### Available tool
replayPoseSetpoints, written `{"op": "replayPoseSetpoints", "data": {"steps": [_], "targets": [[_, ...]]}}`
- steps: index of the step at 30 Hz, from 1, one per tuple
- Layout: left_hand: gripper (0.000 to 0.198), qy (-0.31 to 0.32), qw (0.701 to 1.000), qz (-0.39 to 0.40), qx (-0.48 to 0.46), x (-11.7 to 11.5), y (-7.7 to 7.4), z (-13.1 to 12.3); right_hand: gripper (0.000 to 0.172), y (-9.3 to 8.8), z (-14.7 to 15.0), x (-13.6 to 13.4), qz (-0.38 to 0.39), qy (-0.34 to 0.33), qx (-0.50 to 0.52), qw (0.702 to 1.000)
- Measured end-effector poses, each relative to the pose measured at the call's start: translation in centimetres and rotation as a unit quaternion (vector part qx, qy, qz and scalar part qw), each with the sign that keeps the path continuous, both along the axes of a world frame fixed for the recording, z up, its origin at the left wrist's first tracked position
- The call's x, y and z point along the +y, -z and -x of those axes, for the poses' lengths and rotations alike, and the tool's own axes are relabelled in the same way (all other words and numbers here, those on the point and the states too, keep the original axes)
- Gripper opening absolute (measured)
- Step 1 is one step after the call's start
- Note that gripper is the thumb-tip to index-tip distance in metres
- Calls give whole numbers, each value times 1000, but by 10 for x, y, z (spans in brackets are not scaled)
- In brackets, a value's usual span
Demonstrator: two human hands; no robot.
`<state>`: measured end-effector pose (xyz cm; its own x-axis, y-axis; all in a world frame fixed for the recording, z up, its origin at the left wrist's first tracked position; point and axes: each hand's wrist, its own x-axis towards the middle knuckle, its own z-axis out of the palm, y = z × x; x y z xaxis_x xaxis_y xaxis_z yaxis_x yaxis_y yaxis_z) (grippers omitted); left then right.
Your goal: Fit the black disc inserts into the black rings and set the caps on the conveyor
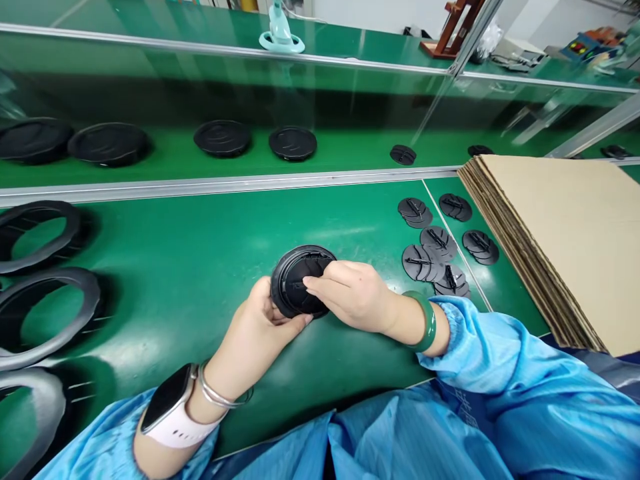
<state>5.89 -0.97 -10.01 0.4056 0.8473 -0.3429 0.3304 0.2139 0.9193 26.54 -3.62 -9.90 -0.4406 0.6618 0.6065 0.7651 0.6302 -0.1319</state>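
Note:
A round black plastic part with a stepped, ring-shaped rim is held just above the green table, tilted toward me. My left hand grips its rim from the left and below, thumb along the lower edge. Within the rim sits a thin black disc. Thumb and fingers of my right hand are pinched together at the middle of this disc, covering its right side. To the right of that hand, several loose black discs with a raised centre bar lie in overlapping groups.
Large black rings stand along the left side. Finished-looking round black parts sit on the conveyor behind a metal rail. Stacked cardboard sheets lie at right. A pale green stand rests on the upper shelf.

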Motion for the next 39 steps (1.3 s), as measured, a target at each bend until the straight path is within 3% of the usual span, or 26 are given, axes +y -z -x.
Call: {"op": "replayPoseSetpoints", "data": {"steps": [7,12,21,27,33,36,39], "targets": [[60,6,1000,0,7,0,1,1,25,-1,-1,0,24,-4,-34,999],[54,10,1000,4,4,1,-3,-1,23,-3,-1,1,37,-18,3,999],[46,8,1000,-4,8,-1,-7,-1,17,-4,0,-1,140,-15,43,989],[45,10,999,-23,36,0,-6,0,36,-4,11,-7,136,21,5,990],[49,21,999,-13,40,-1,-4,1,38,-9,17,-9,164,38,-65,984],[57,-1,1000,-5,7,0,-3,2,33,-12,13,-8,140,12,12,990],[70,-17,998,21,-48,2,-1,2,31,-14,5,-5,121,67,145,980]]}}
